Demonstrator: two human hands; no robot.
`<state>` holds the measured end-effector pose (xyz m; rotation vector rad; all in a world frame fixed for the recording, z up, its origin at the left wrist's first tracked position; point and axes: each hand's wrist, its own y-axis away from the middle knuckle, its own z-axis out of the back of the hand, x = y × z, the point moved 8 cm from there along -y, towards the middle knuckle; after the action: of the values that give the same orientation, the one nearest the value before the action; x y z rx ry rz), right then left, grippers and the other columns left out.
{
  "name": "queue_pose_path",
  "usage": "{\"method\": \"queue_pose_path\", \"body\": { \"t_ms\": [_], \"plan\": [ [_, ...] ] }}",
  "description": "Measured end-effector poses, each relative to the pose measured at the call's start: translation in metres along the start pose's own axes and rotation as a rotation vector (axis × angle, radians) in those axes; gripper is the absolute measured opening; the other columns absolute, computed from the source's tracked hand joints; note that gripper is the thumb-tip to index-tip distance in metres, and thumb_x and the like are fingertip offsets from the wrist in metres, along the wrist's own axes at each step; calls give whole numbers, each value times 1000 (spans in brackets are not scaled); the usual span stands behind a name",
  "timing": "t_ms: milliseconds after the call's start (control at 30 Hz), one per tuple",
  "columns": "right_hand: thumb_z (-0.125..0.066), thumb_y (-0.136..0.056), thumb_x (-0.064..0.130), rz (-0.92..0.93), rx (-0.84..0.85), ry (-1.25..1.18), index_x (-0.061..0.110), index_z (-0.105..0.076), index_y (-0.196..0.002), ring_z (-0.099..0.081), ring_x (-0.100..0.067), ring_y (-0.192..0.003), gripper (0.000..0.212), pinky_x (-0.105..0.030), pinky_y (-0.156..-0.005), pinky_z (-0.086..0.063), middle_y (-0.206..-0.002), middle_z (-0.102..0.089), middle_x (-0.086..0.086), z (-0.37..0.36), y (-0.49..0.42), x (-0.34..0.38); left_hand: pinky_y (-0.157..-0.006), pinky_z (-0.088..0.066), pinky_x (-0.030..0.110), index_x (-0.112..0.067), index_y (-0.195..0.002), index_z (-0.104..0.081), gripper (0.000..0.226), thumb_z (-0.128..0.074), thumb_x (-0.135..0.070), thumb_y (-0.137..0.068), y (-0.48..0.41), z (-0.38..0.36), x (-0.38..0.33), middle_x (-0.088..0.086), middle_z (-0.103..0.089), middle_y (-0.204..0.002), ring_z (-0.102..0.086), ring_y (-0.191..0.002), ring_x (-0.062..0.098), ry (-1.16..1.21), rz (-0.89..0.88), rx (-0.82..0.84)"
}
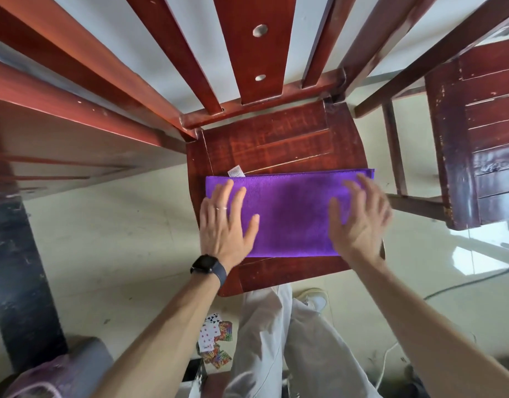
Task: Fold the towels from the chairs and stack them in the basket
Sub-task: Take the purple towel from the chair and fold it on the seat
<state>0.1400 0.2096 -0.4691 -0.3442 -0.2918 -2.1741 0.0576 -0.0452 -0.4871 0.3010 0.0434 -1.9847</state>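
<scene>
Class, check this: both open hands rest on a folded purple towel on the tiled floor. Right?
Not quite: the head view shows the folded purple towel on the red-brown wooden chair seat, not the floor. The left hand and right hand do rest open on it.

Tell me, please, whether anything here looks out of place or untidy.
Yes: playing cards lie scattered on the floor beside the person's legs, some face up. On the chair seat, a white tag sticks out beyond the far edge of the folded purple towel.
</scene>
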Motion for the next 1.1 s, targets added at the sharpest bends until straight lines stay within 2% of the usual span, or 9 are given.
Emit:
{"method": "queue_pose_path", "body": {
  "t_ms": [67, 133, 233, 467, 633, 733, 933, 1033, 1100],
  "plan": [
    [-50, -98, 45, 153, 145, 115, 24, -46, -147, -27, -26, -149, 53, -51, -116, -22, -160, -34, -3, -25, 21, 19, -117, -23, 57, -19, -153, -35, 70, -52, -49, -92, 9, -24, -6, 12, -23, -163, -22, -149, 36, -9, 32, 124],
    [-42, -99, 52, 179, 268, 204, 30, -28, -156, -12, -23, -154, 63, -56, -121, -11, -166, -18, 0, -47, 24, 14, -118, -17, 59, -26, -157, -23, 73, -45, -55, -93, 11, -41, 4, 8, -11, -166, -10, -152, 34, -25, 108, 190],
    [-37, -97, 65, 196, 299, 269, 38, -19, -157, -7, -21, -155, 68, -63, -120, -6, -168, -10, 3, -55, 6, -11, -119, -12, 61, -32, -158, -14, 75, -36, -62, -93, 9, -52, 21, 3, -1, -167, -1, -153, 30, -62, 115, 216],
    [-37, -95, 69, 179, 236, 292, 39, -20, -157, -9, -14, -154, 71, -64, -119, -6, -167, -12, 4, -50, 1, -41, -118, -1, 61, -28, -159, -4, 78, -26, -65, -94, 7, -52, 22, 4, 2, -167, 3, -153, 28, -76, 131, 233],
    [-39, -90, 73, -70, 269, 261, 36, -21, -157, -13, -22, -153, 78, -60, -119, -6, -167, -13, -1, -33, 51, -58, -117, -9, 64, -26, -158, -16, 70, -39, -51, -97, -60, -37, -22, 4, -6, -167, -7, -153, 27, -176, -116, 277],
    [-49, -86, 71, -156, 300, 259, 33, -31, -155, -22, -30, -149, 81, -61, -116, -14, -161, -25, -8, -18, 87, -67, -118, -7, 61, -24, -157, -20, 71, -51, -25, -93, -102, -31, -85, 2, -2, -167, -5, -153, 26, -256, -277, 292],
    [-53, -79, 66, -273, 358, 152, 33, -52, -142, -50, -29, -121, 71, -48, -100, -40, -131, -54, -6, 2, 115, -69, -121, -9, 56, -38, -157, -12, 85, -48, 3, -91, -132, -46, -180, 3, 14, -166, 1, -153, 32, -220, -388, 423],
    [-58, -83, 58, -393, 416, -25, 37, -52, -137, -53, -26, -114, 58, -41, -94, -46, -127, -51, 0, 1, 115, -76, -120, -16, 55, -37, -156, -17, 87, -49, 6, -88, -130, -50, -197, 5, 8, -167, -7, -152, 33, -183, -424, 400],
    [-62, -88, 46, -493, 391, -221, 27, -56, -127, -54, -29, -111, 44, -38, -93, -46, -122, -52, -3, 2, 109, -85, -117, -26, 55, -34, -155, -26, 82, -53, 3, -86, -115, -42, -189, 7, -6, -166, -19, -150, 34, -109, -397, 303]
  ]
}}
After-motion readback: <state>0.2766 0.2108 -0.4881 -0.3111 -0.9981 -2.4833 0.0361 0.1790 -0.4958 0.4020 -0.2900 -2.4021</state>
